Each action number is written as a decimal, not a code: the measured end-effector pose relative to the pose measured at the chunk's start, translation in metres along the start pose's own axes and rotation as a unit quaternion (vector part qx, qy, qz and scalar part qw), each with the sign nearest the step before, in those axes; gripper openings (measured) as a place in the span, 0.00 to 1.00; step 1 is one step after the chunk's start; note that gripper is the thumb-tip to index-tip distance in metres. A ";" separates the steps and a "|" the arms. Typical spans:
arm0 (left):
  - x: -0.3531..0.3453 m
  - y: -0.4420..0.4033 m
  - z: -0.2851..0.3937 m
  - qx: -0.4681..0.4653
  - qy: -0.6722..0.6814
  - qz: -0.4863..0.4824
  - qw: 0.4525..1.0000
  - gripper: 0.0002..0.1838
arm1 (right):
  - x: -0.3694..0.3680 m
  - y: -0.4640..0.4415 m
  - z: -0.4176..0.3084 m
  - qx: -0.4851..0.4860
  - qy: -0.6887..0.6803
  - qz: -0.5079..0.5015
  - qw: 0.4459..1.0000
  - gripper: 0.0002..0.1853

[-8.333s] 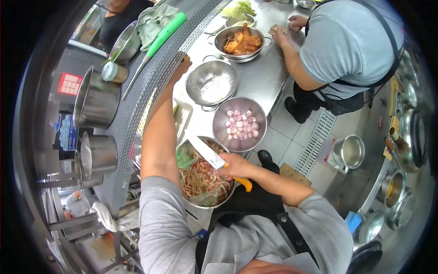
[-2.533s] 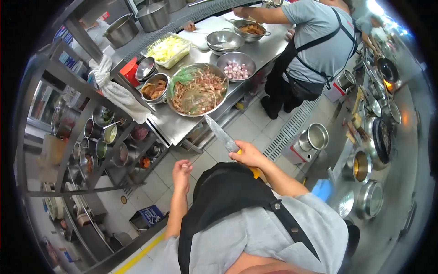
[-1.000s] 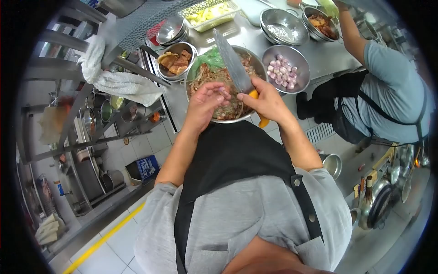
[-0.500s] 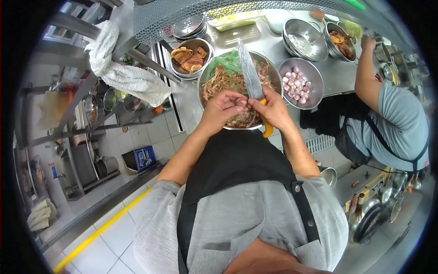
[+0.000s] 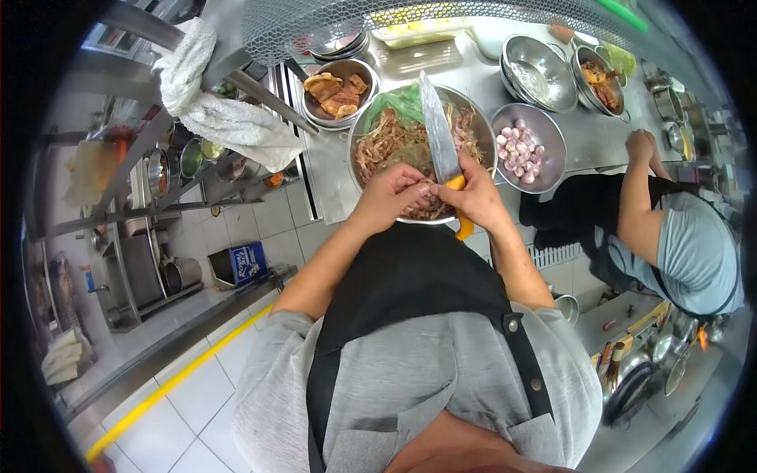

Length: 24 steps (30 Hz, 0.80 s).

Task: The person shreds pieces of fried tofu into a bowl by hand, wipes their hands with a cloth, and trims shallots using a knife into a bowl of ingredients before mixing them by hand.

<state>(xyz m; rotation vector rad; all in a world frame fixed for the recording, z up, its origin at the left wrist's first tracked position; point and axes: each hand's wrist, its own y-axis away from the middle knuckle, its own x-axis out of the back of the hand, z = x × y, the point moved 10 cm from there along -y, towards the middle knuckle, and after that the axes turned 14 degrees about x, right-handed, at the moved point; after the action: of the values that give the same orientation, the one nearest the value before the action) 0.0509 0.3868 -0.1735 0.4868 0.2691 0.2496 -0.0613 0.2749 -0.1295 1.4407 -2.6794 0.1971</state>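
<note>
My right hand [image 5: 481,197] is closed around the yellow handle of a large knife [image 5: 438,130], its wide blade pointing up and away from me over a steel bowl [image 5: 354,151]. Fingertips of my left hand [image 5: 390,197] pinch a small purplish shallot, mostly hidden, against my right thumb. Beneath both hands, that bowl holds dry shallot skins and stalks [image 5: 380,146], with a green plastic bag [image 5: 400,104] at its far side. Just right of it, peeled shallots [image 5: 520,154] lie in a second steel bowl [image 5: 554,150].
A bowl of browned meat pieces [image 5: 341,96] stands at the back left. Stacked steel bowls [image 5: 540,72] and another food bowl [image 5: 601,85] are at the back right. A towel [image 5: 229,130] hangs from the left rack. On the right, a co-worker [image 5: 678,229] stands close.
My left fingers have closed in toward my right thumb, while the knife keeps its pose. The co-worker's arm has drawn back from the counter's far side. My view has shifted slightly.
</note>
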 end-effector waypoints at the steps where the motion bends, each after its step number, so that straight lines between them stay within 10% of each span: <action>1: -0.002 -0.001 -0.003 0.008 -0.013 -0.001 1.000 0.10 | 0.000 0.001 0.002 0.001 0.000 0.000 1.000 0.31; 11: 0.005 -0.008 0.021 0.060 -0.099 0.004 0.993 0.12 | 0.009 0.008 0.024 0.003 -0.015 0.028 0.999 0.32; 15: 0.122 -0.005 0.113 -0.155 -0.340 0.381 0.846 0.18 | 0.027 0.015 0.042 0.013 -0.038 0.070 0.997 0.34; 24: 0.215 -0.096 0.143 -0.111 -0.654 0.484 0.571 0.25 | 0.037 0.024 0.055 -0.012 -0.053 0.106 0.993 0.29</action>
<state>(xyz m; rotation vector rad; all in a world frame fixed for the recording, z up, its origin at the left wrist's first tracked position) 0.3124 0.3080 -0.1410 0.4074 -1.5731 0.9036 -0.1022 0.2490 -0.1802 1.1885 -2.9084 0.1053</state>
